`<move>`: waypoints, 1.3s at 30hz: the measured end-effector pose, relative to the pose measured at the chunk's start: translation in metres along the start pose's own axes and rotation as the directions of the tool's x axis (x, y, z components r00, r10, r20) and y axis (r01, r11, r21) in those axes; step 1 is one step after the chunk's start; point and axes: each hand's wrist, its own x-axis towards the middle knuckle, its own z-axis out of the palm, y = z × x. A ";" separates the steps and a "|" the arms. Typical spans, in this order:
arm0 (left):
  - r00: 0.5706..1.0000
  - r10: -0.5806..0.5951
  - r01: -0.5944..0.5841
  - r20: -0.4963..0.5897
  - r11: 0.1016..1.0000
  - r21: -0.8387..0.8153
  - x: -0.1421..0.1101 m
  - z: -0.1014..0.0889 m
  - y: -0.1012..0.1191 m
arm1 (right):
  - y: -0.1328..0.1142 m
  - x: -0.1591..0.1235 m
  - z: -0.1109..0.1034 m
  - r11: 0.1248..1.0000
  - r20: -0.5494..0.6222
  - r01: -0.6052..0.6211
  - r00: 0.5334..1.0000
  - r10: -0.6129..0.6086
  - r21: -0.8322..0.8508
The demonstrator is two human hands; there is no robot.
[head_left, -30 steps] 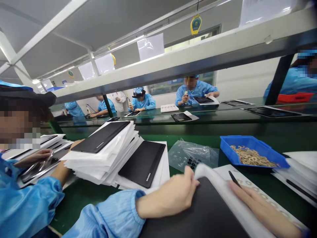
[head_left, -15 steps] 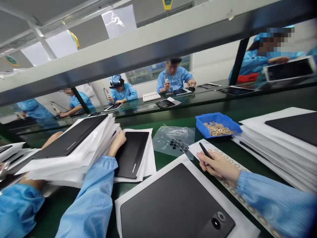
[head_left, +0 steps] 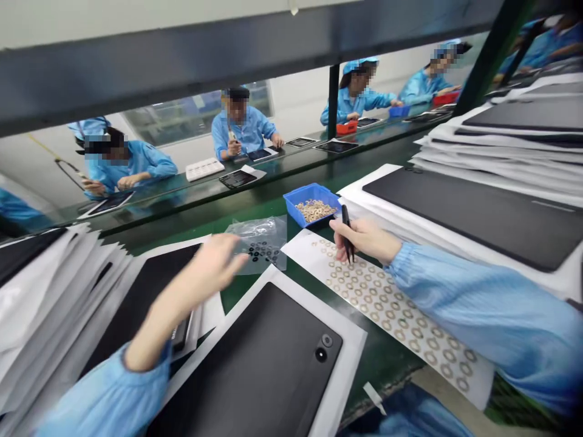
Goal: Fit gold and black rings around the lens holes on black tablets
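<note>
My right hand (head_left: 367, 238) grips black tweezers (head_left: 347, 233), tips pointing down at a white sheet (head_left: 300, 247) with rows of tan rings (head_left: 385, 298). Whether the tips pinch a ring I cannot tell. My left hand (head_left: 212, 267), smeared a little by motion, hangs open with the thumb apart, holding nothing. It is just left of a clear plastic bag (head_left: 257, 227) with several small black rings (head_left: 263, 250) on or in it. Before me a dark tablet (head_left: 246, 364) lies back up on white paper, two round camera parts at its corner. Another dark tablet (head_left: 136, 297) lies partly hidden behind my left forearm.
A blue bin (head_left: 298, 197) of loose tan rings stands behind the sheet. Stacks of tablets between white papers rise at the left (head_left: 59, 315) and right (head_left: 469, 212). Across the bench, several co-workers in blue sit beneath a long overhead beam (head_left: 228, 45).
My view has turned right. My left hand has left the tablet at the left stack and moved toward the plastic bag. The tweezers in my right hand now point down at the ring sheet.
</note>
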 end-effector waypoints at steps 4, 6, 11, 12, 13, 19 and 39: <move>0.908 0.413 -0.399 0.074 0.904 -0.152 0.029 0.048 0.085 | 0.017 0.022 0.001 0.998 -0.133 0.052 0.990 -0.054 -0.018; 0.889 0.454 -0.438 0.061 0.881 -0.177 0.039 0.070 0.103 | 0.023 0.036 0.003 0.996 -0.165 0.079 0.983 -0.084 -0.037; 0.893 0.450 -0.438 0.011 0.874 -0.212 0.040 0.090 0.102 | 0.043 0.052 0.006 0.981 -0.192 0.185 0.962 -0.194 -0.066; 0.895 0.447 -0.435 0.004 0.874 -0.217 0.039 0.090 0.101 | 0.047 0.052 0.006 0.978 -0.187 0.195 0.961 -0.205 -0.071; 0.897 0.443 -0.432 0.000 0.874 -0.221 0.038 0.089 0.100 | 0.050 0.051 0.006 0.977 -0.177 0.198 0.962 -0.209 -0.076; 0.900 0.435 -0.423 0.006 0.876 -0.231 0.039 0.089 0.103 | 0.058 0.046 0.008 0.981 -0.139 0.177 0.972 -0.187 -0.084; 0.894 0.444 -0.437 -0.056 0.839 -0.325 0.044 0.094 0.100 | 0.020 -0.023 0.024 0.992 0.194 0.041 0.979 -0.063 0.115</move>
